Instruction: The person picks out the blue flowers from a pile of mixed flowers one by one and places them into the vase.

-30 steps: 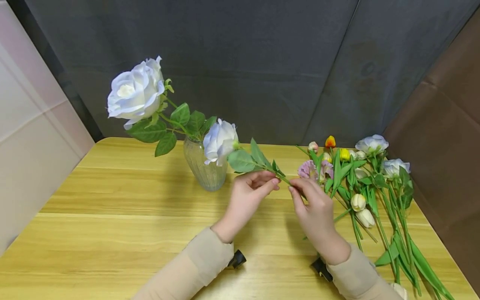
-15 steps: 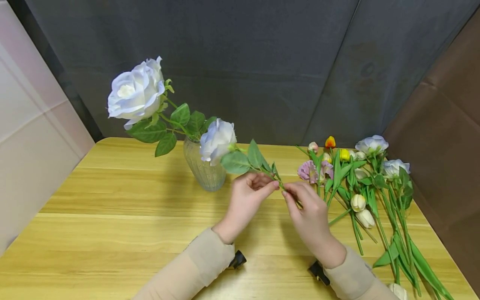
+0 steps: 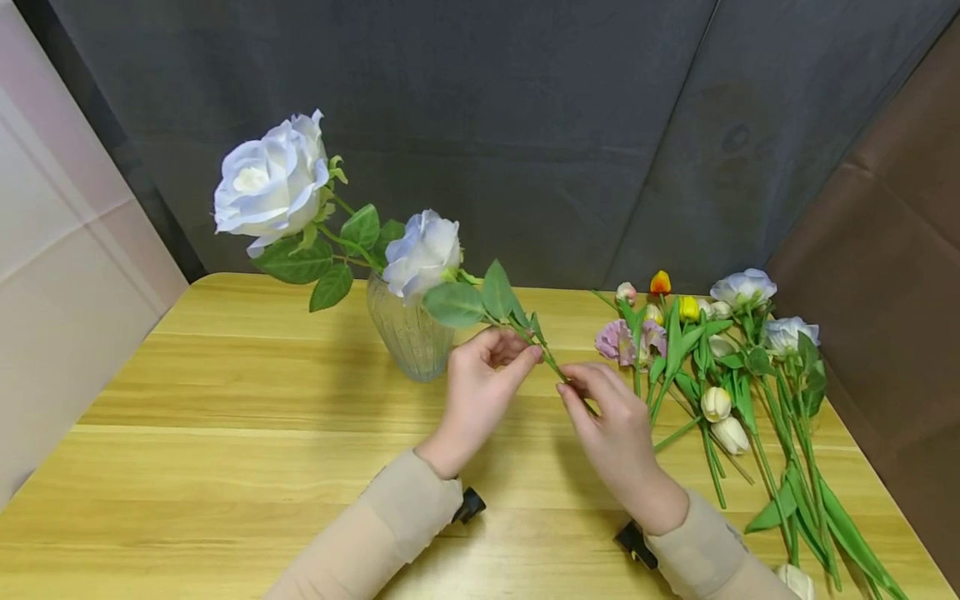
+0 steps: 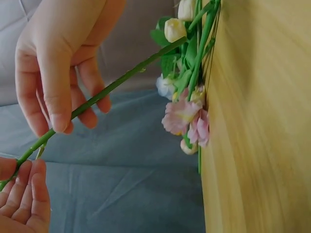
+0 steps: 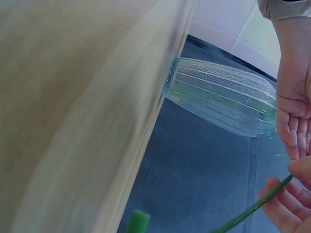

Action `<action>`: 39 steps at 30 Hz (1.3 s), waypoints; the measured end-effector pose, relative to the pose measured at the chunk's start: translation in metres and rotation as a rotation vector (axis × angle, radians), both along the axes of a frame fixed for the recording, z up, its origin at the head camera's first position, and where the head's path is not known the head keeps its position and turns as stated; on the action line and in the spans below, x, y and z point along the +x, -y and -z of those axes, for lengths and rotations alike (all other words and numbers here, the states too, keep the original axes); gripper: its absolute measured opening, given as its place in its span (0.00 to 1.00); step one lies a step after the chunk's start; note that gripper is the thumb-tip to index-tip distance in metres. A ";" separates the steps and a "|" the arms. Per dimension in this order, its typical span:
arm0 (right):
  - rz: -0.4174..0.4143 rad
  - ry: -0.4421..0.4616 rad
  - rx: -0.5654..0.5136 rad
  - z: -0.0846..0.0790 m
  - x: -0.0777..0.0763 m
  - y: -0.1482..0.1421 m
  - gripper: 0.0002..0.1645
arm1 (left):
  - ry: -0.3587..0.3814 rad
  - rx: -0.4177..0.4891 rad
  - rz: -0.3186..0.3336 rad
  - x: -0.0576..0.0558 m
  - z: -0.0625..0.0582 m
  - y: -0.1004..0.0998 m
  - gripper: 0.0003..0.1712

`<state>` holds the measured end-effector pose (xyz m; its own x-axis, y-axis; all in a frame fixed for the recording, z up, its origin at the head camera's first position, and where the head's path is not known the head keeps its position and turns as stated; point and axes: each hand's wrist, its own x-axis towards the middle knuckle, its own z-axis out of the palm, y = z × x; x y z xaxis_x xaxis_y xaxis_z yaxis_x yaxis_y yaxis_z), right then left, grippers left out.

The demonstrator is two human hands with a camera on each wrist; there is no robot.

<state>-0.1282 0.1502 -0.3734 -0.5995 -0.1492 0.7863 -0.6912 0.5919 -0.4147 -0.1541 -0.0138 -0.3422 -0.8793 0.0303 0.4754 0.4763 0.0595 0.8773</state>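
Both hands hold one pale blue-white artificial rose (image 3: 423,254) by its green stem, its bloom tilted toward the upper left. My left hand (image 3: 480,387) pinches the stem just below the leaves (image 3: 498,296). Lower down, my right hand (image 3: 611,437) pinches it between thumb and fingers. In the left wrist view the stem (image 4: 116,82) runs past the right hand, its cut end free. Behind the bloom stands a ribbed glass vase (image 3: 408,342), its mouth partly hidden. A larger blue-white rose (image 3: 270,187) stands in that vase, leaning left.
On the right of the wooden table (image 3: 225,467) lies a loose pile of artificial flowers: white tulips (image 3: 716,406), a yellow tulip (image 3: 687,309), an orange tulip (image 3: 660,282), pink-purple blooms (image 3: 617,342) and more blue roses (image 3: 744,288). A dark cloth (image 3: 480,125) hangs behind the table.
The held rose has shifted left and up, its bloom now overlapping the vase mouth and its stem steeper. The left hand has moved slightly left and up; the right hand has moved slightly left and down.
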 end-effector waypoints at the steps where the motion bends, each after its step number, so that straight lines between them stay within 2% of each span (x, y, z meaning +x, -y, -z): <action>1: 0.001 0.003 0.002 0.000 0.000 0.000 0.12 | -0.010 -0.001 -0.001 -0.001 -0.001 0.001 0.03; 5: 0.003 0.009 0.009 0.000 -0.001 0.000 0.12 | -0.052 -0.005 -0.017 -0.003 -0.005 0.006 0.03; 17: 0.005 0.052 -0.004 0.003 -0.006 -0.003 0.15 | -0.209 0.039 -0.122 -0.010 -0.023 0.029 0.03; 26: 0.017 0.106 -0.021 0.007 -0.010 -0.005 0.16 | -0.244 0.134 -0.120 -0.013 -0.033 0.043 0.03; 32: 0.045 0.160 -0.013 0.008 -0.012 -0.006 0.17 | -0.291 0.160 -0.162 -0.017 -0.038 0.053 0.03; 39: 0.063 0.298 -0.026 0.006 -0.015 -0.005 0.19 | -0.289 0.224 -0.211 -0.020 -0.047 0.069 0.03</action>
<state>-0.1427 0.1550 -0.3795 -0.8118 -0.0868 0.5774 -0.4991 0.6164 -0.6090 -0.1746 -0.0825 -0.2953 -0.6844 -0.2685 0.6778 0.7027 0.0050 0.7115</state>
